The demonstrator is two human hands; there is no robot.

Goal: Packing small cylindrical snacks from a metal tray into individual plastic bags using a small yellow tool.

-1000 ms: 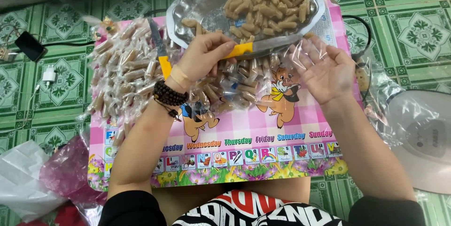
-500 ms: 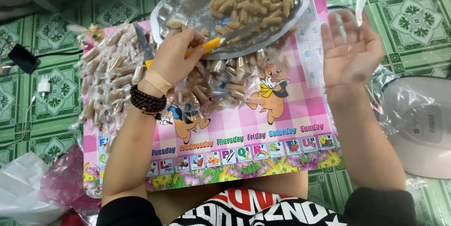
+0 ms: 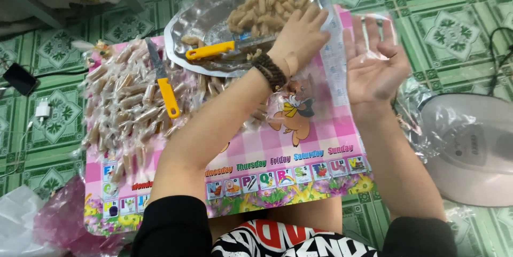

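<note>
Head view: a person sits over a floor mat, both hands raised above it.
Mat (image 3: 315,145): pink checked, cartoon print, on green tiled floor.
Tray (image 3: 187,27): silver, at the mat's far edge, holding unwrapped candy sticks (image 3: 262,11).
Wrapped pile (image 3: 117,107): left on the mat, under 1 of 2 yellow-handled knives (image 3: 163,83).
Left hand (image 3: 299,35): over the tray, fingers curled on the sticks; grip hidden, cannot tell.
Right hand (image 3: 374,64): palm up, fingers spread, clear wrapper (image 3: 374,27) lying across it.

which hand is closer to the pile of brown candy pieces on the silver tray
Left. The left hand reaches over the silver tray and touches the edge of the brown candy pieces. The right hand is raised open off to the side of the tray, under a clear wrapper.
</note>
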